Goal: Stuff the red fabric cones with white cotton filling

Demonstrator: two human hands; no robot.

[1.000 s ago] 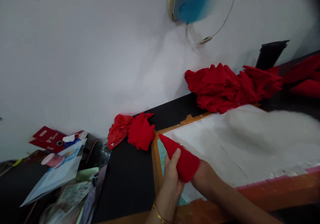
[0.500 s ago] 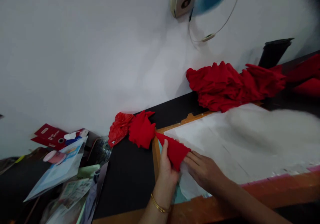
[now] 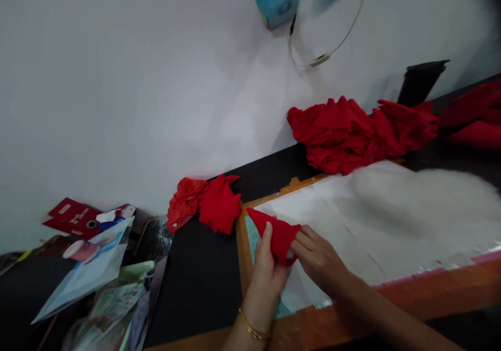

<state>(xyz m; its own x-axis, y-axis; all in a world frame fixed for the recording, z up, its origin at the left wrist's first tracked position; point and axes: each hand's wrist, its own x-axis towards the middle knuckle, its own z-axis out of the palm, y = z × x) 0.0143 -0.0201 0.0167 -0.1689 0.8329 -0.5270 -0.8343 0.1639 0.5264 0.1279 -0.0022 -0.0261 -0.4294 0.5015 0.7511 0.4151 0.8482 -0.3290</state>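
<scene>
1. Now the left hand point(image 3: 270, 265) holds the red cone point(image 3: 276, 233), its grip wrapped around the cloth and the thumb on top.
2. The right hand point(image 3: 319, 259) touches the cone's wide end with its fingertips. Its grip looks narrow, but I cannot tell if it pinches anything.
3. The cone is over the left end of the white sheet point(image 3: 321, 207).
4. A soft white heap point(image 3: 426, 200) lies on the right part of the sheet.
5. Behind the sheet is a big red pile point(image 3: 352, 137); left of the sheet, a small red pile point(image 3: 221, 205).
</scene>
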